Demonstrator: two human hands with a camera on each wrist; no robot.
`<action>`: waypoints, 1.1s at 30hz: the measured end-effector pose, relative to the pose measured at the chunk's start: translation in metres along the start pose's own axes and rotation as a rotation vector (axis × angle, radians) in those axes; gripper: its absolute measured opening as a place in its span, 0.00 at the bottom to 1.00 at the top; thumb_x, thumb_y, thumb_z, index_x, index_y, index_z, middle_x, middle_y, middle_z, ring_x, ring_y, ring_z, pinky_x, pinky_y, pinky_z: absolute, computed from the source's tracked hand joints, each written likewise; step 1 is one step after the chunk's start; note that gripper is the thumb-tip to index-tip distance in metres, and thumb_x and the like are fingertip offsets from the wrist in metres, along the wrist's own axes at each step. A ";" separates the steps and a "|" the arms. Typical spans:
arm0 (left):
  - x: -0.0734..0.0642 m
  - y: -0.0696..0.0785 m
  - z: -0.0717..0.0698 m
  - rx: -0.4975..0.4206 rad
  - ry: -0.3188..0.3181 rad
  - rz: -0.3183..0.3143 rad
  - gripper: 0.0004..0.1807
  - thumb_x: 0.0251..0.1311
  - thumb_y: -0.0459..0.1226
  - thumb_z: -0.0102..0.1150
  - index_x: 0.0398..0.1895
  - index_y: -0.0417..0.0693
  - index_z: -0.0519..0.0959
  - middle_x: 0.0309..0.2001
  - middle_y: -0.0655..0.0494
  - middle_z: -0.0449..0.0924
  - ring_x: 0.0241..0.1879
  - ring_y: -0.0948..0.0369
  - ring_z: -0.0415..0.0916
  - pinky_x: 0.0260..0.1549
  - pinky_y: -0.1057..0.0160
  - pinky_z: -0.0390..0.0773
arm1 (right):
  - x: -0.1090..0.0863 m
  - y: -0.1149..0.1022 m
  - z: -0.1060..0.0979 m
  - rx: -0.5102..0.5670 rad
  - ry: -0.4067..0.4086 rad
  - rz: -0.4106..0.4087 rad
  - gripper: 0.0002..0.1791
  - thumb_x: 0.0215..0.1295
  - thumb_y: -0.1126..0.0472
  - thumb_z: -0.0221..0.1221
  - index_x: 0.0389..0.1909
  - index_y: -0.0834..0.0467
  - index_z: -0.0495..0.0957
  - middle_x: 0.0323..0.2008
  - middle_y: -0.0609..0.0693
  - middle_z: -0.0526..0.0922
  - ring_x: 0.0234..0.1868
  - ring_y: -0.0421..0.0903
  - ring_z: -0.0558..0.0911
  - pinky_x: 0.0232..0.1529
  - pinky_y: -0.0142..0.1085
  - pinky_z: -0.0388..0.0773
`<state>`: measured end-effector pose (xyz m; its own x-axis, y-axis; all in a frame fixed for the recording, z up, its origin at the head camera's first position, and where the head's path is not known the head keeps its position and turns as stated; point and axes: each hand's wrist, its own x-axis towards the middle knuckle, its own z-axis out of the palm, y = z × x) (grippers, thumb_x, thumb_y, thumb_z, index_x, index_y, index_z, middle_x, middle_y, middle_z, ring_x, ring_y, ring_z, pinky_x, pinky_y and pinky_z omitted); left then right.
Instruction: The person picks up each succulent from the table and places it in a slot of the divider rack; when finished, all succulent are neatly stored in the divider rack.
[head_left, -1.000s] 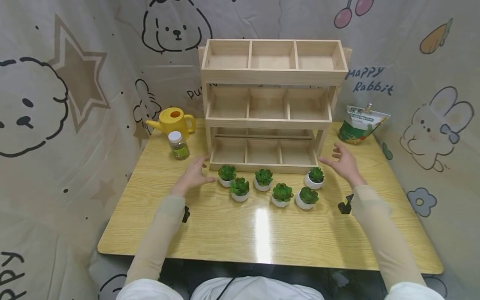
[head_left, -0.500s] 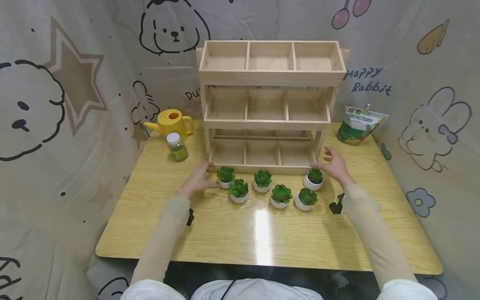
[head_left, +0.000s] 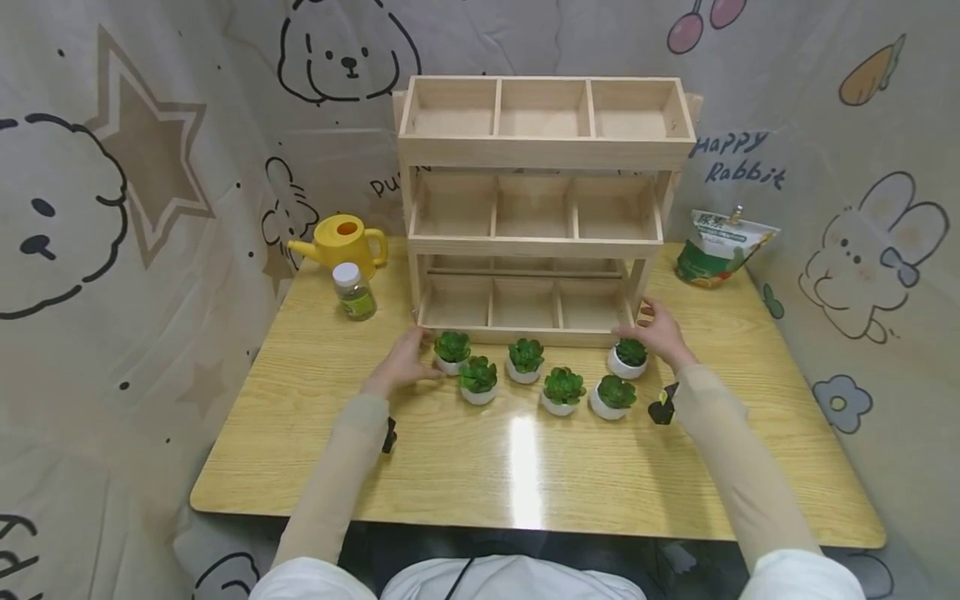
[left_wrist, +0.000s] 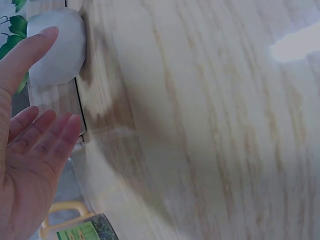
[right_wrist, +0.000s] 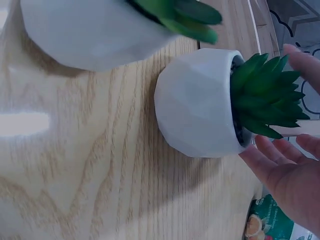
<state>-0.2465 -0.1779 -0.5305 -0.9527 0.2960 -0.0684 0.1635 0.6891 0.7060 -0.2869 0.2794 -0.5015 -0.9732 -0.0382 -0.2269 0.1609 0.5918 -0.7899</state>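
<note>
My left hand is beside the front left corner of the wooden three-tier shelf, next to the leftmost potted succulent. In the left wrist view its fingers are spread, the thumb in front of a white pot. My right hand is at the shelf's front right corner, behind the rightmost potted succulent. The right wrist view has thumb and fingers apart on either side of that plant's green leaves, fingertips close to the pot's rim; contact cannot be told.
More succulents in white pots, such as this front one, stand before the shelf. At left are a yellow watering can and a white-capped jar. A clipped green-and-white bag stands right, on the wooden table.
Both hands have moved inward, the left to the right and the right to the left, closer to the shelf's lower corners and the end plants. The pots stay where they were.
</note>
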 end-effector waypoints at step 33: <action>0.006 -0.004 0.010 -0.013 -0.004 0.016 0.44 0.41 0.37 0.78 0.61 0.34 0.64 0.61 0.37 0.68 0.60 0.44 0.70 0.61 0.51 0.70 | -0.002 0.032 -0.006 0.076 -0.074 -0.041 0.40 0.69 0.67 0.53 0.75 0.63 0.42 0.71 0.72 0.51 0.69 0.69 0.58 0.65 0.56 0.64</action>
<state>-0.2504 -0.1723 -0.5413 -0.9489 0.3099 -0.0597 0.1756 0.6754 0.7162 -0.2809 0.3034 -0.5224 -0.9649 -0.1217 -0.2327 0.1362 0.5257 -0.8397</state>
